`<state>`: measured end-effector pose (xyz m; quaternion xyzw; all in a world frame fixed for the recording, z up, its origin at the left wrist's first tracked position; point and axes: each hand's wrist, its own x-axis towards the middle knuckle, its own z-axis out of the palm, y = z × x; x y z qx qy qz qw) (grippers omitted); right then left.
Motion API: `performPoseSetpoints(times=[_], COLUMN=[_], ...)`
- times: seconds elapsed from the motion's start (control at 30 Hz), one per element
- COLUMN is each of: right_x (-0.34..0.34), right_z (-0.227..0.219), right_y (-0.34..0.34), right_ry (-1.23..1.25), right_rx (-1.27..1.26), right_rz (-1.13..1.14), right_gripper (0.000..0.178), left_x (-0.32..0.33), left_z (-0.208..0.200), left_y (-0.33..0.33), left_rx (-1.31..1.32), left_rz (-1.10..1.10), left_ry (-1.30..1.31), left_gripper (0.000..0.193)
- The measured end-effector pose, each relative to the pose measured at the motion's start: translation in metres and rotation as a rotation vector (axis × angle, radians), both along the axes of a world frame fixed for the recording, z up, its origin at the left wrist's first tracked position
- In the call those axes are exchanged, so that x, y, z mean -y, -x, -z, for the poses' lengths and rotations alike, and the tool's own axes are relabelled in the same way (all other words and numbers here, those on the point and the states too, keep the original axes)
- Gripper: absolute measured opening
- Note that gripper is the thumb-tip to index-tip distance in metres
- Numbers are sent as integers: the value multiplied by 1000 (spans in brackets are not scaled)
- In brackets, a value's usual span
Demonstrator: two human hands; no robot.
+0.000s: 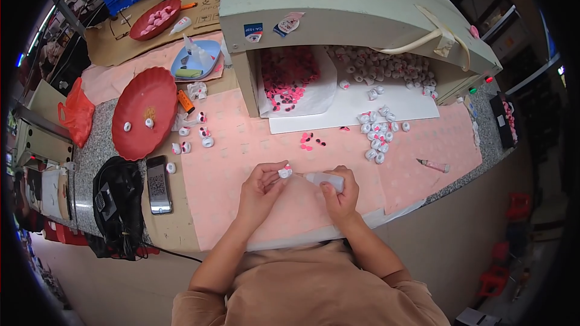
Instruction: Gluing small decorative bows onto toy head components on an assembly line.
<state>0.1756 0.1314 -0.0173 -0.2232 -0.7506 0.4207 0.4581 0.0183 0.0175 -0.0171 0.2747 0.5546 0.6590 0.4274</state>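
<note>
Between the fingertips of my left hand [260, 188] is a small white figurine head [285, 172] with a pink-red bit on top. My right hand [343, 196] is wrapped around a translucent squeeze bottle [326, 181]. Its narrow nozzle points left at the figurine head; whether the tip touches it I cannot tell. Just beyond my hands lie loose pink and dark oval pieces [309, 140] on the pink cloth [241, 139]. Farther right sits a cluster of similar white heads [376, 136]. Several more white heads [203, 133] stand to the left of the cloth's middle.
A grey-green metal box [350, 18] opens toward me, with pink pieces [290, 78] and many white heads [386, 66] inside. Left are a red dish [142, 115], a phone [159, 184], an orange cutter [185, 101] and a black bag [118, 205]. A small tube [433, 165] lies right.
</note>
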Motion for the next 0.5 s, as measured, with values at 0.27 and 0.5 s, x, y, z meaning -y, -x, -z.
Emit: performPoseSetpoints(times=[0.27, 0.5], right_x=[1, -1], right_z=[-3, -4], right_y=[1, 1], right_ry=[41, 158], right_rx=[37, 32], right_rz=[22, -40], right_gripper=[17, 17], left_x=[-1, -1], left_z=[0, 3], left_y=[1, 1], left_rx=[28, 20], left_rz=[-18, -39], left_ry=[-19, -55], left_gripper=[30, 29])
